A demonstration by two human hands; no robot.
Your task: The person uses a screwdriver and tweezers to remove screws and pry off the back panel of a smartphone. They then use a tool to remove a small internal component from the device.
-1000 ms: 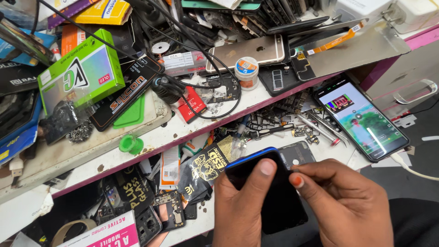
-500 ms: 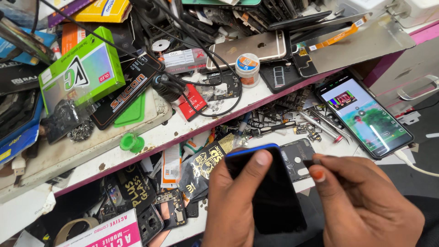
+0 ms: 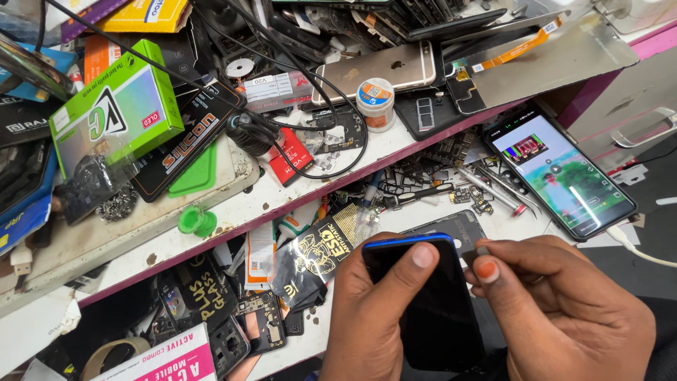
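My left hand [image 3: 370, 317] grips a black phone with a blue rim [image 3: 430, 307], thumb pressed across its dark screen near the top edge. My right hand [image 3: 564, 310] sits at the phone's right side, thumb and fingers pinched on a small dark piece [image 3: 481, 252] beside the upper right edge. The phone's lower part is hidden behind both hands. A dark back cover [image 3: 458, 227] lies on the bench just beyond the phone.
A lit phone [image 3: 560, 171] plays video at the right, with a white cable [image 3: 638, 248]. Tweezers [image 3: 493, 189] and small parts lie mid-bench. The raised shelf [image 3: 233, 212] holds a green box [image 3: 113, 106], a gold phone back [image 3: 381, 70], a small jar [image 3: 375, 102] and black cables.
My right hand has slid from over the screen to the phone's upper right edge, fingers pinching there. My left thumb has crept up the screen.
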